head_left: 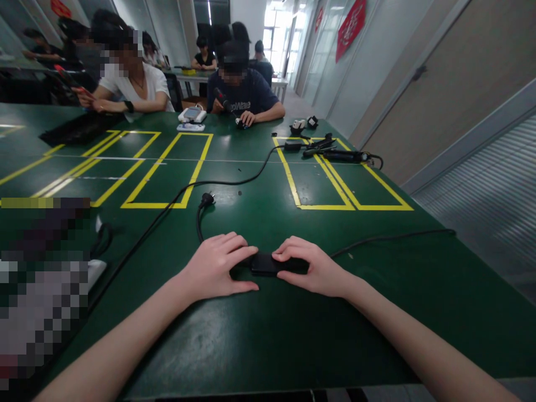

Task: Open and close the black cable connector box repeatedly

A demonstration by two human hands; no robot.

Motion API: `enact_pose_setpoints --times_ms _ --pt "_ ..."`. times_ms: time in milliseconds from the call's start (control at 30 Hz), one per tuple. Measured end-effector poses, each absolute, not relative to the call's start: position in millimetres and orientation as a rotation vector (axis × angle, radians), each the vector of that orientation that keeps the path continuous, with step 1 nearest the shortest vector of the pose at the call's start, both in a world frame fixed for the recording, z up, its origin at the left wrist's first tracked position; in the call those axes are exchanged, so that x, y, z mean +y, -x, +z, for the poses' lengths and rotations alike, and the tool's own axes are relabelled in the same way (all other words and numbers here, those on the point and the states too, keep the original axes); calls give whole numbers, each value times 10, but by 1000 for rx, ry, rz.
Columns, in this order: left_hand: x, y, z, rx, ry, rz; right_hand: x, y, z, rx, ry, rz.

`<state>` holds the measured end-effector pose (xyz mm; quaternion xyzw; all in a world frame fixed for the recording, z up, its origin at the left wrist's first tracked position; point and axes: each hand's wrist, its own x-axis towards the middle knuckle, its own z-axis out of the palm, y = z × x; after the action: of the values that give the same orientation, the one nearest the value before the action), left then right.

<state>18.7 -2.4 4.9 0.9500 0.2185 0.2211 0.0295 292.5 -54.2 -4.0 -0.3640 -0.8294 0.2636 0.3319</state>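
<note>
- Left of the left hand, a long black cable [146, 226] crosses the tabletop [251, 346] and runs on beyond both hands.
- The left forearm [134, 324] slants in from the lower left, the wrist nearly straight.
- Just beyond the left hand lies a black plug [206, 199], its cord passing out of sight behind the knuckles.
- The left hand [215, 265] is back up, thumb and index finger spread apart around the near end of its side of the adapter; whether the index fingertip touches is unclear.
- Between the hands, low over or on the tabletop, is the black adapter [264, 264].
- The right hand [314, 265] is clamped on the adapter's right part, thumb on the near side, fingers curled over the far side.
- The right forearm [397, 318] angles in from the lower right.
- Right of the right hand, a dark cord [389, 235] stretches toward the tabletop's edge.
</note>
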Motion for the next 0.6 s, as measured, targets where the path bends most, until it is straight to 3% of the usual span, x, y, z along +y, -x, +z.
enact_pose_setpoints --times_ms 600 --pt "-26 -310 -70 700 -2878 587 -558 -2860 -118 -2436 999 155"
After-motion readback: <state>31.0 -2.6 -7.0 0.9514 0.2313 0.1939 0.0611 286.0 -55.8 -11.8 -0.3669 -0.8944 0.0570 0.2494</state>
